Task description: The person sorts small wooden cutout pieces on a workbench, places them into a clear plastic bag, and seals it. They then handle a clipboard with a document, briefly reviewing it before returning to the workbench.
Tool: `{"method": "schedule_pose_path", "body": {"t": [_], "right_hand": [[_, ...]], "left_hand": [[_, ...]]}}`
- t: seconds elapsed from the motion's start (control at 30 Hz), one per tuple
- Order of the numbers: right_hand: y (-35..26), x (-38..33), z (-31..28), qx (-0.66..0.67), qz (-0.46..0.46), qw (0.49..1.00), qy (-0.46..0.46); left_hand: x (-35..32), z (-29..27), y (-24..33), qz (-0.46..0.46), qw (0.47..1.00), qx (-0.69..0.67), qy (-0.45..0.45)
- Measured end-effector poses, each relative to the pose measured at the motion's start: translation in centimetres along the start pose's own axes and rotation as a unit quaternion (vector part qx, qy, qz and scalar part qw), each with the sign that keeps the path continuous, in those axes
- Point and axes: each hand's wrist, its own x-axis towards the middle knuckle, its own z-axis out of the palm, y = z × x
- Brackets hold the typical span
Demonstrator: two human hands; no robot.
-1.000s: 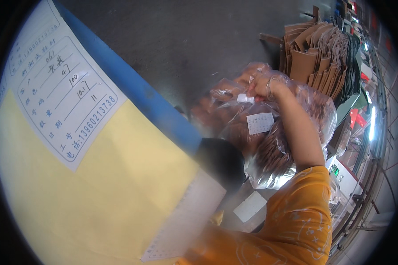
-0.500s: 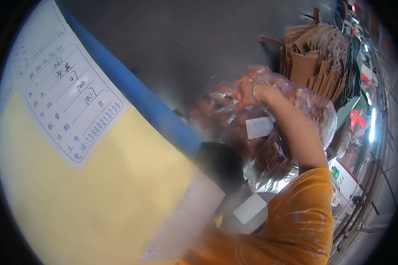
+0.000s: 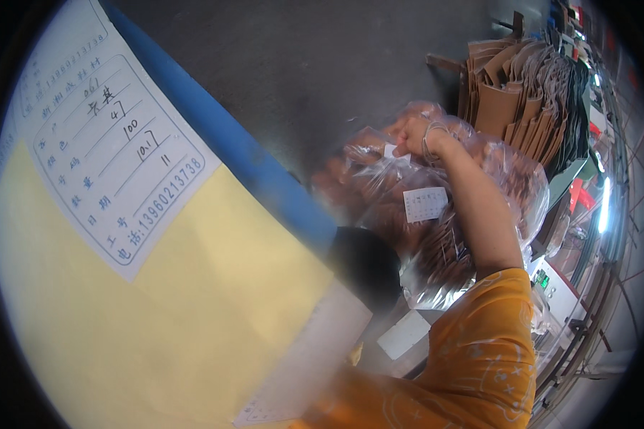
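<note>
My right hand (image 3: 413,137), with bangles at its wrist, is over clear plastic bags (image 3: 472,193) packed with brown pieces. Its fingers are closed, and a small white label (image 3: 391,151) shows at the fingertips, against the plastic. Nearer to me, another white label (image 3: 425,204) lies on a bag. A sheet of labels on yellow backing (image 3: 215,286), with printed and handwritten marks, fills the left of the view close up. Whatever holds that sheet is hidden, and my left hand does not show.
A blue edge (image 3: 229,136) runs behind the sheet, beside a dark rounded thing (image 3: 368,264). Stacked brown sheets (image 3: 515,93) stand at the far right. A device with a green display (image 3: 547,281) and a white rectangular piece (image 3: 403,334) are near my right arm.
My right hand has shifted slightly away from me and to the right, and the white label at its fingertips shows more clearly. The yellow-backed sheet has hardly moved.
</note>
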Motion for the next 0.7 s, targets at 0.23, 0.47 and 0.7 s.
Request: {"method": "schedule_pose_path", "body": {"t": [0.23, 0.47, 0.7], "right_hand": [[1.1, -0.8, -1.5, 0.028, 0.036, 0.997, 0.06], [1.9, -0.6, -1.4, 0.051, 0.107, 0.988, 0.1], [1.0, -3.0, -5.0, 0.09, 0.283, 0.879, 0.374]], "left_hand": [[0.1, -0.1, -0.1, -0.004, 1.0, -0.004, -0.001], [0.1, 0.0, 0.0, -0.005, 1.0, -0.005, -0.004], [0.2, 0.1, 0.0, -0.006, 1.0, -0.006, -0.006]]}}
